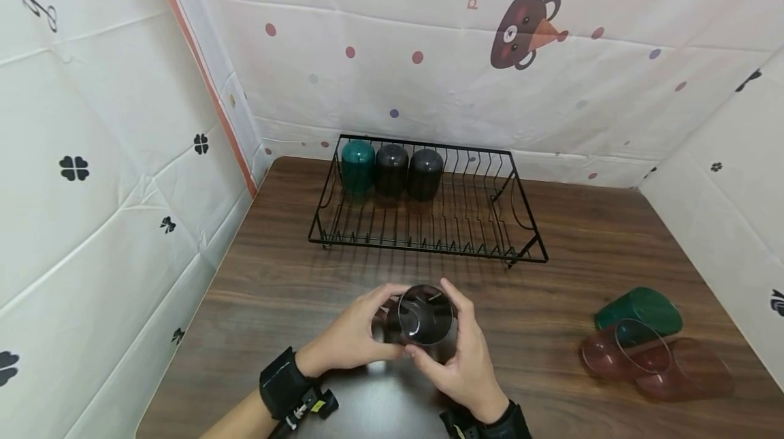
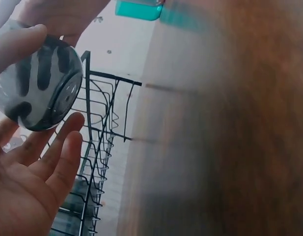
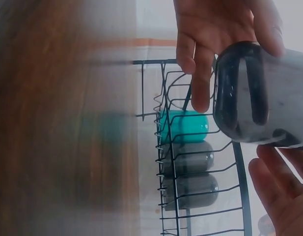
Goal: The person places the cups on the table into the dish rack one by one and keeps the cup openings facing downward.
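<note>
A dark grey, see-through drinking glass (image 1: pixel 426 315) is held in front of the rack, its round open mouth toward the head camera. My left hand (image 1: pixel 354 331) grips it from the left, with fingers behind and thumb in front. From the other side my right hand (image 1: pixel 467 357) holds the glass, index finger up by the rim and thumb on the near side. In the right wrist view the rounded bottom of the glass (image 3: pixel 239 93) shows between the hands, above the table.
A black wire dish rack (image 1: pixel 429 246) stands at the back of the wooden table (image 1: pixel 263 303). On its left are a teal glass (image 1: pixel 358 167) and two dark grey glasses (image 1: pixel 390 170). At the right lie a green glass (image 1: pixel 649 310) and two reddish glasses (image 1: pixel 692 374).
</note>
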### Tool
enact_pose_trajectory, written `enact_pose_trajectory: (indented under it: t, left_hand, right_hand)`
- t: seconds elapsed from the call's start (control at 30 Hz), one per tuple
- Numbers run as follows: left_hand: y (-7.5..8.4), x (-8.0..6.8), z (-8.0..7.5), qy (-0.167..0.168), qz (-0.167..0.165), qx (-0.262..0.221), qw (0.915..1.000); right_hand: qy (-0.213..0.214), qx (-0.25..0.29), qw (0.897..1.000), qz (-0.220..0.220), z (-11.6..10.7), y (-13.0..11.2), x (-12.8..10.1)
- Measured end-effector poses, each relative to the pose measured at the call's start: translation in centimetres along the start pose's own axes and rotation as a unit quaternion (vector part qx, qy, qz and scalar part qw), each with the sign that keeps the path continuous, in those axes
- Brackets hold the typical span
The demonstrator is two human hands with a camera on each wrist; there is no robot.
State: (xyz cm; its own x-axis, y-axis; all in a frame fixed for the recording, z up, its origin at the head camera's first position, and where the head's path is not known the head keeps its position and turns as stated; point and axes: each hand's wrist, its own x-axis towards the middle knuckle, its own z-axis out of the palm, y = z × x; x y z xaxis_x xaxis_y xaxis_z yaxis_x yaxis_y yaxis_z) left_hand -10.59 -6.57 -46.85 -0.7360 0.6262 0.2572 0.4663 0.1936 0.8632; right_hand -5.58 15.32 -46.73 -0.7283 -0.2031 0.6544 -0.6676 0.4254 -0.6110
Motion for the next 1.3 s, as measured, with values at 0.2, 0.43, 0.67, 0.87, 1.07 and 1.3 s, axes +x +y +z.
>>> enact_pose_trajectory:
  t: [0.2, 0.43, 0.67, 0.87, 1.07, 1.3]
  left_hand:
    - [-0.3, 0.1, -0.5, 0.014, 0.029, 0.013, 0.9994]
    - [-0.3, -0.1, -1.4, 0.025, 0.048, 0.006, 0.9985]
    - [-0.1, -0.2, -2.2, 0.059, 0.069, -0.018, 0.9957]
    - [-0.1, -0.3, -2.6, 0.087, 0.084, -0.042, 0.9918]
    - [0.0, -0.2, -2.7, 0.102, 0.101, -0.060, 0.9879]
    - [0.1, -0.3, -2.8, 0.112, 0.100, -0.069, 0.9863]
  right_hand:
    - [-0.002, -0.003, 1.000, 0.000, -0.3, 0.1, 0.0]
    - [-0.002, -0.001, 1.000, -0.010, -0.4, 0.3, 0.1]
    - [-0.008, -0.011, 1.000, 0.017, -0.4, 0.1, 0.2]
    - [-0.014, -0.025, 0.999, 0.039, -0.6, 0.2, 0.2]
    - [-0.022, -0.037, 0.997, 0.058, -0.7, 0.4, 0.2]
    - [-0.043, -0.062, 0.992, 0.098, -0.7, 0.2, 0.2]
